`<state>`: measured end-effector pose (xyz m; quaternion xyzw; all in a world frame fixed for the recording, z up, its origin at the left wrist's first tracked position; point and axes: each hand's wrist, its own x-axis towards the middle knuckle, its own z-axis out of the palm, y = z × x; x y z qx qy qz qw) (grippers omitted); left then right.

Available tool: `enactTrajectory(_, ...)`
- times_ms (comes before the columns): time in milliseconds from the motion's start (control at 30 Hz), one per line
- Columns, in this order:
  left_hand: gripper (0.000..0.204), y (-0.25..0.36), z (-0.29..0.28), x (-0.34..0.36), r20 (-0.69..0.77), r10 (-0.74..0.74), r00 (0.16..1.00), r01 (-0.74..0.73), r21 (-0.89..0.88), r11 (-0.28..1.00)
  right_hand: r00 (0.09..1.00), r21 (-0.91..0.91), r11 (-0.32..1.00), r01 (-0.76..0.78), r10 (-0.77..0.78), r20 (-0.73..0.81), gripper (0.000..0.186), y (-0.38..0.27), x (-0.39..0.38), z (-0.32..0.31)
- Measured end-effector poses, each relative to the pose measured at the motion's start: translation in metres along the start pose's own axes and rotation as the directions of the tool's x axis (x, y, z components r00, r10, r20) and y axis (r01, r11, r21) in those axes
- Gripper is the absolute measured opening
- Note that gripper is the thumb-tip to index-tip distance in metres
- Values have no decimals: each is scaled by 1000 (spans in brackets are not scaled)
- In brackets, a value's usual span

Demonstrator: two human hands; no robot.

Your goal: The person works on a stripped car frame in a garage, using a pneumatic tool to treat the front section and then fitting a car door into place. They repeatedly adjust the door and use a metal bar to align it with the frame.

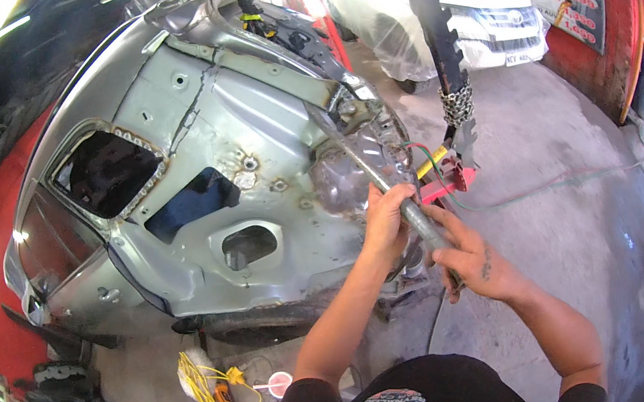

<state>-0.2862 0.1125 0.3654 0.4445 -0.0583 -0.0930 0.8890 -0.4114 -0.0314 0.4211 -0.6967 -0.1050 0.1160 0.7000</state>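
Both my hands are wrapped round a long grey metal bar [367, 168] that slants from lower right to upper left. My left hand [388, 218] is closed round it near the middle. Lower down, my right hand [474, 259] grips its thicker near end. The bar passes over the corner of a stripped silver-grey car body [269, 126], by a rusty, bare-metal patch [347, 172]. Its far end lies at the flanged edge of the panel; I cannot tell whether it is wedged in or only resting there.
A toothed dark post [439, 34] wrapped with chain [457, 104] stands right of the car body, with a red bracket [459, 179] at its foot. A thin green cable [537, 192] crosses the floor. At lower left lie an orange power tool [225, 398], yellow cord [200, 386] and a cup [280, 384]. A plastic-draped white vehicle [395, 23] stands behind.
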Motion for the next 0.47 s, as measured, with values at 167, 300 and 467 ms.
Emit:
enactTrajectory(167,44,4,5,-4,-15,6,1000,-6,25,1000,994,31,998,-60,57,96,77,-5,8,-7)
enactTrajectory(300,44,4,-5,-8,-12,-3,1000,4,71,997,999,111,993,-48,46,18,79,15,5,10)
enactTrajectory(467,47,0,-9,-6,23,12,1000,-14,74,997,999,149,988,-27,32,-31,79,21,3,12)
